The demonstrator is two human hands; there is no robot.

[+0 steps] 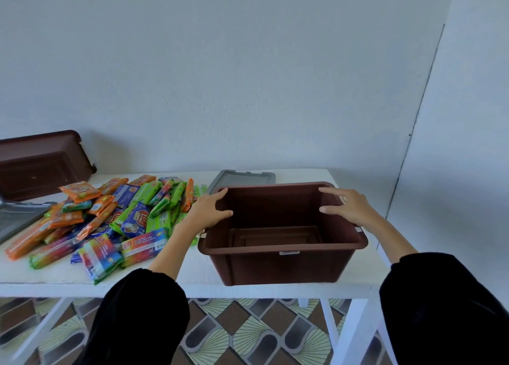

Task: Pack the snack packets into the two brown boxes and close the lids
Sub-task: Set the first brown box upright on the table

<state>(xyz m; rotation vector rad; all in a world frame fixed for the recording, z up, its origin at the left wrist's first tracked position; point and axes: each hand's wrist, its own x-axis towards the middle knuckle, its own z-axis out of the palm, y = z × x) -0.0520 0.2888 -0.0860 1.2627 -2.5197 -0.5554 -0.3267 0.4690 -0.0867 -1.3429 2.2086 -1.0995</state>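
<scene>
An empty brown box [283, 265] stands upright on the right half of the white table [49, 278]. My left hand [209, 209] grips its left rim, thumb inside. My right hand [348, 203] grips its right rim the same way. A heap of orange, green and blue snack packets [110, 218] lies to the left of the box. The second brown box [41, 163] lies tipped on its side at the far left, its bottom facing me. A grey lid [242, 178] lies flat behind the upright box. Another grey lid [16, 217] lies at the left edge.
A pale wall runs right behind the table, with a corner at the right. The table's front edge sits close to my body. Below it I see white table legs and a patterned tile floor [248, 334].
</scene>
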